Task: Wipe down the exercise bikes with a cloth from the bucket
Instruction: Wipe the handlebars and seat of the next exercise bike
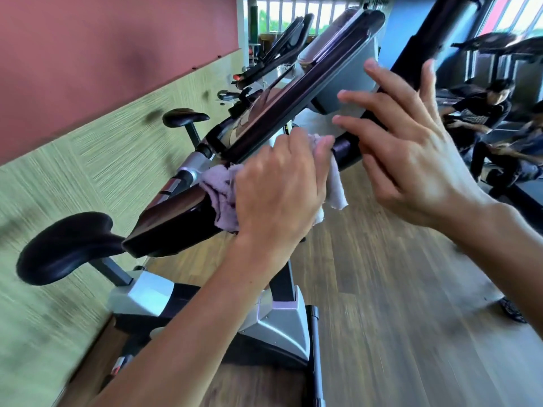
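1. Forearms come in from the bottom of the shot, and the left hand [279,183] is curled round a pale lilac cloth [219,198], pressing it onto the dark handlebar [176,218] of the nearest exercise bike [273,324]. Bits of cloth stick out on both sides of the hand, one corner hanging below the bar.
2. Right hand [411,160] is up beside the grey back of the console [340,77], fingers straight and spread, holding nothing. Fingertips sit against or just off the bar and console; motion blur makes it hard to say which.
3. Bike itself: black saddle [64,248] at lower left, silver and black base, console tilted up toward the window.
4. Next bike [188,121] stands just behind it along the wall, with more machines further back, all pretty blurry.
5. Floor [396,289] is wood-look plank. Wall [88,98] on the left is a greenish textured panel below and dull red above.
6. Bright windows [282,16] at the far end; on the right, treadmills [499,45] and two people [484,113] sitting.
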The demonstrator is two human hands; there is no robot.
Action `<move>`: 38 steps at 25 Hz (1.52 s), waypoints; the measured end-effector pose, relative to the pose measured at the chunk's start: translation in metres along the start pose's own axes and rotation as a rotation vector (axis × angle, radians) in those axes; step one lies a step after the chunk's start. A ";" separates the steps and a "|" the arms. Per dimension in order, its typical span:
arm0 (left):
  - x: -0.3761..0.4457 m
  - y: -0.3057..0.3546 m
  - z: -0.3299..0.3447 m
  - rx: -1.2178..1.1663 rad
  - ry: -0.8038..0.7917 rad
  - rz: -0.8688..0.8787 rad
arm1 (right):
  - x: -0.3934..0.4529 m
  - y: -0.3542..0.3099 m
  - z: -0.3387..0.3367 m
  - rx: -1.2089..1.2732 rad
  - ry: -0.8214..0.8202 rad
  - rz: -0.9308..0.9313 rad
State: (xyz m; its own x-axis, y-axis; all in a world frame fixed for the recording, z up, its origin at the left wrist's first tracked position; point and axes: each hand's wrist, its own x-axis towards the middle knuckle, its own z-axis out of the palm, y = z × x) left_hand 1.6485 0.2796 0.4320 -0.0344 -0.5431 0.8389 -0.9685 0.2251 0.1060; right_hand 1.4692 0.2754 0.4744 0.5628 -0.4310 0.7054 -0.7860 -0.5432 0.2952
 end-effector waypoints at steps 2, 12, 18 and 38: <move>0.000 -0.003 0.002 -0.038 0.020 0.017 | -0.001 -0.003 0.002 0.005 -0.001 0.007; 0.004 -0.021 -0.018 -0.196 -0.182 0.071 | -0.003 -0.001 0.000 0.026 -0.038 0.019; 0.007 -0.008 -0.007 -0.093 -0.089 0.099 | -0.003 -0.004 0.002 0.078 -0.026 0.028; -0.001 -0.161 -0.028 -0.868 -0.680 0.275 | 0.035 -0.115 0.055 0.004 0.063 0.399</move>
State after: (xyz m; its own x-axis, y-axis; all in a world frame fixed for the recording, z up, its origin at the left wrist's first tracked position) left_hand 1.8115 0.2671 0.4290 -0.6022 -0.6557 0.4554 -0.4187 0.7451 0.5191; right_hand 1.5935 0.2831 0.4292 0.1970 -0.5636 0.8022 -0.9384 -0.3453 -0.0121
